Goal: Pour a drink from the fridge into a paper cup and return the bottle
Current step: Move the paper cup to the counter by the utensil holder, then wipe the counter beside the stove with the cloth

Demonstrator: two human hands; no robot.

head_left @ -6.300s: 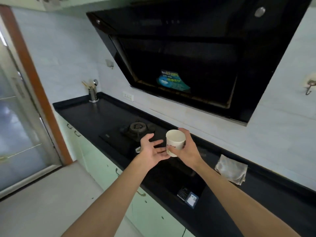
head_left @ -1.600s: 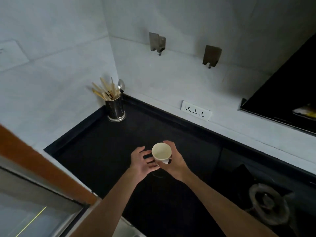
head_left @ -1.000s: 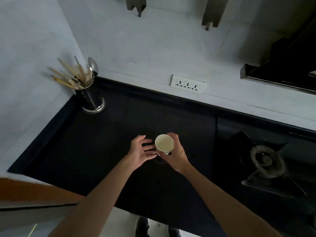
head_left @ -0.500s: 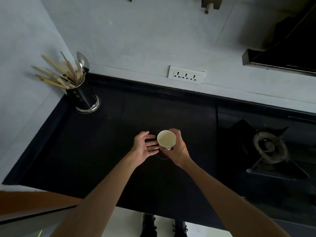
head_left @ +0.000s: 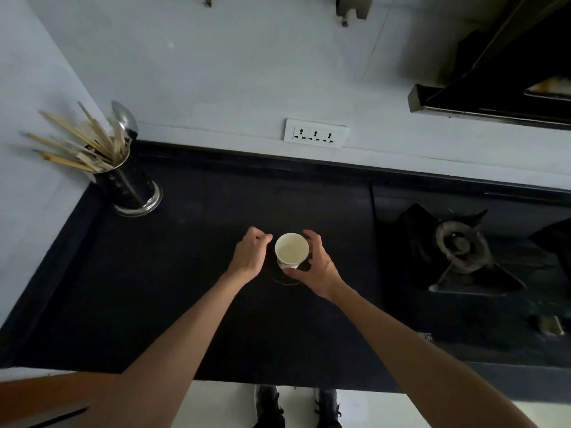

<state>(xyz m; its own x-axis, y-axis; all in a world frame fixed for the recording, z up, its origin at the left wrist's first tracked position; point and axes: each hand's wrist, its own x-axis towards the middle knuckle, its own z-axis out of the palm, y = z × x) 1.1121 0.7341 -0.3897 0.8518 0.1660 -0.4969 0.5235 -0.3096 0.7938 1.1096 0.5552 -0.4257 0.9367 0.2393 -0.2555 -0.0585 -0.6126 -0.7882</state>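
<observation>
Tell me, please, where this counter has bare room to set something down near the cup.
The widest bare counter lies between the utensil holder and the left hand. Another runs behind the cup to the wall under the socket. It is crowded at the cup, where the right hand curves round it, and the stove lies further right.

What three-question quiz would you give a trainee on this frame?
1. True or false: the paper cup lies on its side.
2. Which hand has its fingers curved round the cup? A) left B) right C) neither
3. What stands in the far left corner of the counter?

Key
1. False: it is upright, mouth up.
2. B: the right hand wraps round it. The left hand is beside it.
3. The utensil holder, with chopsticks and a spoon.
</observation>
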